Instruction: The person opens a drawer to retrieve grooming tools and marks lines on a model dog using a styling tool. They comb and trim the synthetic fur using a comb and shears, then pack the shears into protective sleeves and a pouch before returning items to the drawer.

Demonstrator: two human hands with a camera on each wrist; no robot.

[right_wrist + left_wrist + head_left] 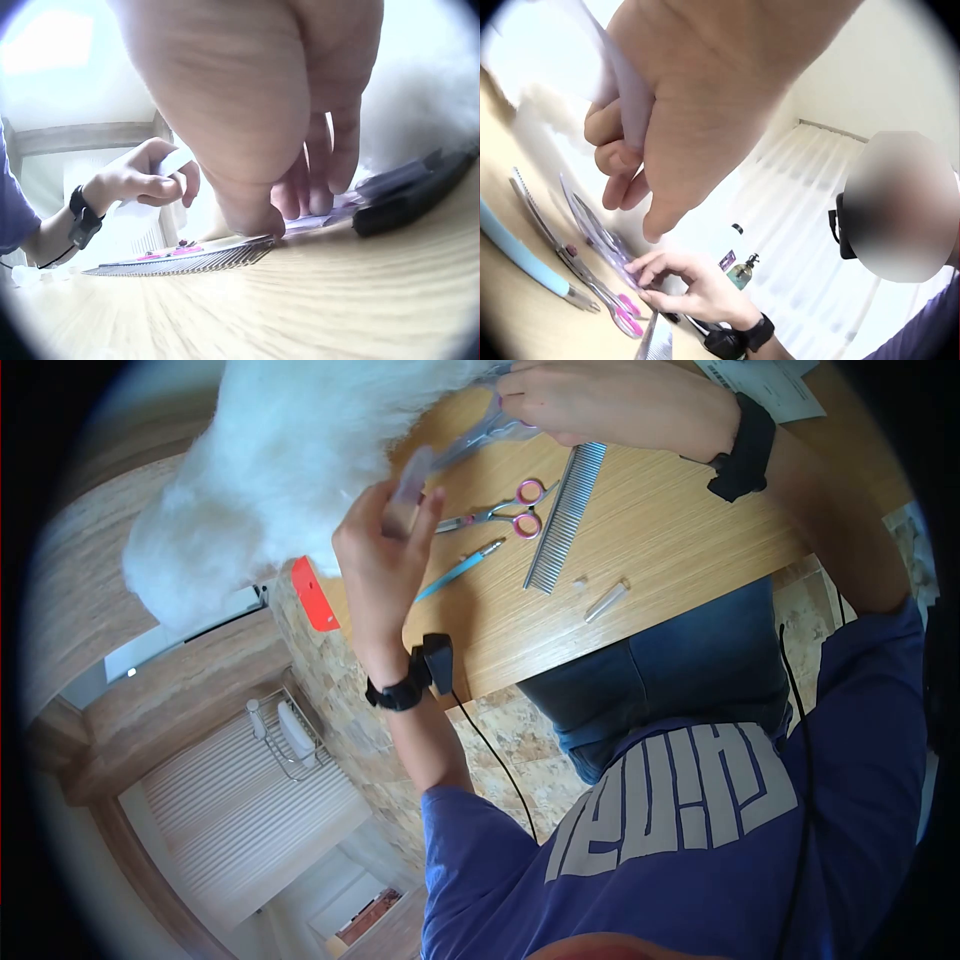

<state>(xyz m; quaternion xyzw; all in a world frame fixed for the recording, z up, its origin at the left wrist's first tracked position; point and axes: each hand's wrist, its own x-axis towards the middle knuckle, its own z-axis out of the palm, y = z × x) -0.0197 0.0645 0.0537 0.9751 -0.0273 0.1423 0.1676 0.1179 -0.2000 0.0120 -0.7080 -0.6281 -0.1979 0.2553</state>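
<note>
My left hand (pixel 385 555) is raised over the table's edge, its fingers curled round a translucent plastic sleeve (pixel 408 485); the left wrist view shows the sleeve (pixel 634 105) between fingers and palm. My right hand (pixel 620 405) is low at the table, thumb and fingertips at the handle end of purple-tinted scissors (pixel 480 440) that seem to lie in a clear cover. In the left wrist view my right hand (pixel 701 289) pinches that end. Below them lie pink-handled scissors (pixel 490 515), a metal comb (pixel 568 515) and a light blue tool (pixel 460 570).
A large white fluffy mass (pixel 290 470) covers the table's far left. A red object (pixel 315 595) sits at the left edge. Near the front edge lies a small clear tube (pixel 606 601); papers (pixel 765 390) are at the back right. In the right wrist view, a black object (pixel 409 199) stands beside my fingers.
</note>
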